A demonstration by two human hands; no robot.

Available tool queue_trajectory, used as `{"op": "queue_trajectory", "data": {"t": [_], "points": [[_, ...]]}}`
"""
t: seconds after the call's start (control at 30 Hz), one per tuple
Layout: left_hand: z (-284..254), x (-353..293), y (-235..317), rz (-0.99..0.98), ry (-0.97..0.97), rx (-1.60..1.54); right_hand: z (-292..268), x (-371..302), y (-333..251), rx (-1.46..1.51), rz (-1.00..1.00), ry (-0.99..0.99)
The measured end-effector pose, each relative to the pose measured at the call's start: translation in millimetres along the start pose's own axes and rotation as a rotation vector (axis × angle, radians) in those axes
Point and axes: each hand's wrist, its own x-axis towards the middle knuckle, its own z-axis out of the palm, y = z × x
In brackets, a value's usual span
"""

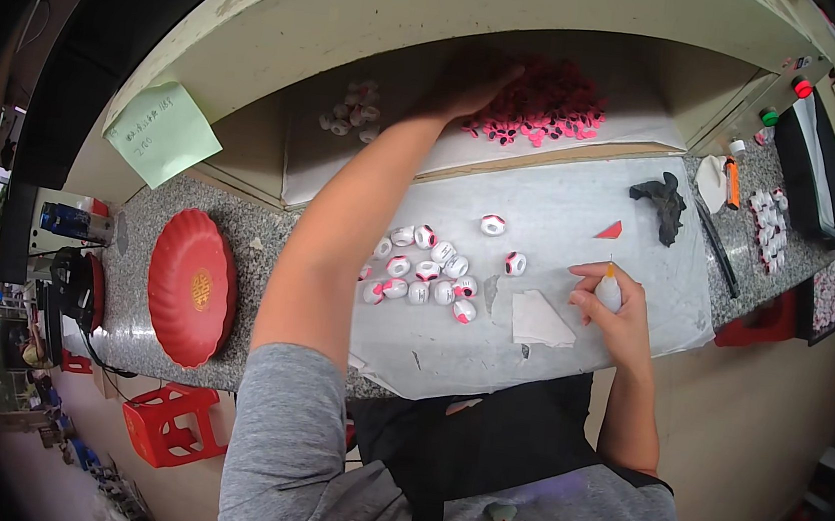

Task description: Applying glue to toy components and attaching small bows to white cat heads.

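Observation:
My left hand [477,83] reaches far into the recess under the cabinet, at the left edge of a heap of small pink pieces with black spots [551,103]. Shadow blurs its fingers, so I cannot tell if they hold anything. Over the white work sheet, my right hand [618,315] is closed round a small white needle-tip bottle [610,291], its thin tip pointing away from me. Between my arms, several round white beads with pink and black marks [427,269] stand grouped. Two more, one a white bead [492,226], sit apart. A torn white paper piece [543,319] lies near my right hand.
A red scalloped tray [192,289] sits on the granite counter at left, below a green sticky note [162,134]. Rightward are a red triangular scrap [609,230], a crumpled black piece [660,206], a black stick [717,251] and an orange marker [733,180]. White pieces [351,111] lie in the recess.

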Motion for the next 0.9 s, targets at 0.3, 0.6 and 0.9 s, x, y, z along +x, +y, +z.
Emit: {"op": "queue_trajectory", "data": {"t": [0.3, 0.6, 0.9], "points": [[26.3, -40.9, 64.3, -0.008, 0.244, 0.078, 22.6, -1.3, -8.8, 0.02, -0.031, -0.04], [-1.3, -77.3, 31.9, -0.07, 0.418, 0.238, 21.7, -14.1, -7.5, 0.004, -0.083, 0.013], [-26.1, -129.6, -41.4, -0.354, 0.386, 0.485, 30.5, -19.2, -6.1, 0.208, -0.188, -0.049]]}}
